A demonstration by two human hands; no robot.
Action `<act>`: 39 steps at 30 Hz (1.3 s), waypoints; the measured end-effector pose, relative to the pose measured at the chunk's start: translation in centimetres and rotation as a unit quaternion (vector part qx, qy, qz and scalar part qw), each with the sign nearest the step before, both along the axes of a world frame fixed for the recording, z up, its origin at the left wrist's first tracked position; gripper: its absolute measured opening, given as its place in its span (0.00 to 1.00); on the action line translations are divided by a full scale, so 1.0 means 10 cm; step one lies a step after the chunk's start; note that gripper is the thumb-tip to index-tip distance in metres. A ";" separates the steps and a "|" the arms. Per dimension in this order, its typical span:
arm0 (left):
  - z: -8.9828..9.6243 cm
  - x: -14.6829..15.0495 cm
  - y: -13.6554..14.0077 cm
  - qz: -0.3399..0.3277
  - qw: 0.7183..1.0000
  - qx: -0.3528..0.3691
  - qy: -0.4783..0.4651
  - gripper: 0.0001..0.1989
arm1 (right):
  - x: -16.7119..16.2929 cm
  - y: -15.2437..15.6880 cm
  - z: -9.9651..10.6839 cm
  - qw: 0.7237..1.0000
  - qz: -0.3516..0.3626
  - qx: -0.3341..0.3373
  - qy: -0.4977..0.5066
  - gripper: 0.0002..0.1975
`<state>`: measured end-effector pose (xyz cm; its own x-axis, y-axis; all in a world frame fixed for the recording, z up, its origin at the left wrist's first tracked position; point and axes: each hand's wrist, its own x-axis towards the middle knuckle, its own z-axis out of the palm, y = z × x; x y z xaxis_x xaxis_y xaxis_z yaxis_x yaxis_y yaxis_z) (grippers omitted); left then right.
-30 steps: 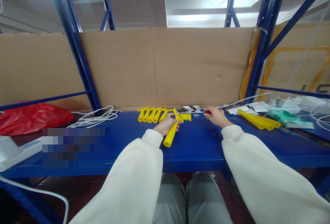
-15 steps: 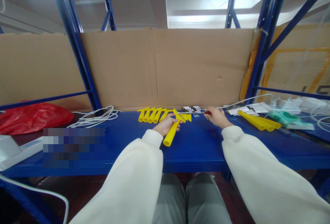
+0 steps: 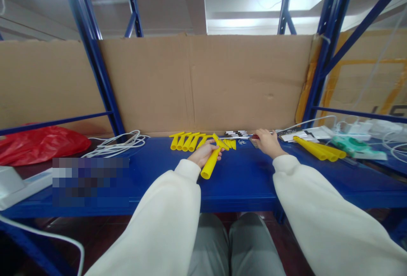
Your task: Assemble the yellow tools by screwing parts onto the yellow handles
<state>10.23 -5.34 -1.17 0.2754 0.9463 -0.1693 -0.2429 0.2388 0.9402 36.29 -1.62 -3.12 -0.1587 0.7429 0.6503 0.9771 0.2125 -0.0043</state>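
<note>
My left hand [image 3: 203,154] is closed round a yellow tube-shaped handle with a slanted crosspiece [image 3: 210,165], its open round end pointing toward me. Further right, my right hand [image 3: 267,142] rests low over the table with its fingers bent together at a small dark red thing [image 3: 255,137], too small and covered to name. Several similar yellow T-shaped pieces [image 3: 190,142] lie in a row left of my left hand. Small yellow wedge-shaped pieces [image 3: 232,143] lie just beyond it. Between the hands are tiny silvery parts [image 3: 242,142] and black-and-white strips [image 3: 237,133].
Yellow tapered tubes [image 3: 318,149] lie at the right beside white packets [image 3: 294,134] and a green-and-white item [image 3: 359,145]. White cable [image 3: 122,142] and a red bag [image 3: 44,143] are at the left. A cardboard sheet [image 3: 203,85] stands behind the blue table [image 3: 241,182].
My right hand has shifted very slightly, and more of the dark red thing at its fingertips shows. My left hand keeps its hold on the yellow handle, barely moved.
</note>
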 end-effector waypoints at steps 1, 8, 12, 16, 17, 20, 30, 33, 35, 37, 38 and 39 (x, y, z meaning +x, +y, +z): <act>0.01 0.00 -0.01 0.001 1.000 -0.001 -0.002 0.23 | 0.00 0.00 0.00 1.000 -0.001 0.000 -0.002 0.09; 0.03 0.00 -0.04 -0.008 1.000 -0.001 -0.007 0.24 | -0.04 -0.04 0.02 1.000 -0.018 -0.012 -0.022 0.10; -0.02 0.00 0.01 0.004 1.000 0.012 0.015 0.26 | -0.05 -0.06 0.03 0.998 -0.018 0.019 -0.054 0.11; -0.06 0.00 0.06 0.018 0.997 0.033 0.072 0.28 | -0.06 -0.09 0.05 0.995 -0.022 0.040 -0.091 0.11; -0.07 -0.01 0.07 0.025 0.995 0.038 0.086 0.28 | -0.06 -0.10 0.06 0.994 -0.022 0.042 -0.098 0.11; -0.07 -0.03 0.09 0.057 0.988 0.057 0.130 0.26 | -0.09 -0.13 0.08 0.993 -0.018 0.051 -0.109 0.10; -0.05 -0.08 0.07 0.115 0.957 0.084 0.251 0.22 | -0.12 -0.18 0.14 0.995 0.052 -0.033 -0.082 0.10; -0.02 -0.08 0.05 0.124 0.953 0.084 0.265 0.23 | -0.13 -0.20 0.15 0.993 0.056 -0.063 -0.082 0.11; -0.01 -0.08 0.04 0.129 0.950 0.084 0.273 0.24 | -0.16 -0.23 0.16 0.993 0.059 -0.071 -0.077 0.12; 0.00 -0.09 0.03 0.131 0.947 0.085 0.280 0.24 | -0.19 -0.26 0.16 0.992 0.058 -0.083 -0.069 0.12; 0.01 -0.09 0.03 0.133 0.946 0.085 0.282 0.24 | -0.21 -0.27 0.17 0.992 0.057 -0.090 -0.066 0.12; 0.01 -0.10 0.03 0.135 0.946 0.085 0.283 0.24 | -0.23 -0.29 0.17 0.992 0.056 -0.097 -0.065 0.12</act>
<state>9.26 -5.01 -1.10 -0.0697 0.9960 -0.0560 0.2802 0.0734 0.9571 33.99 -4.50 -1.40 -0.3192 0.8254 0.4657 0.9428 0.3263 0.0679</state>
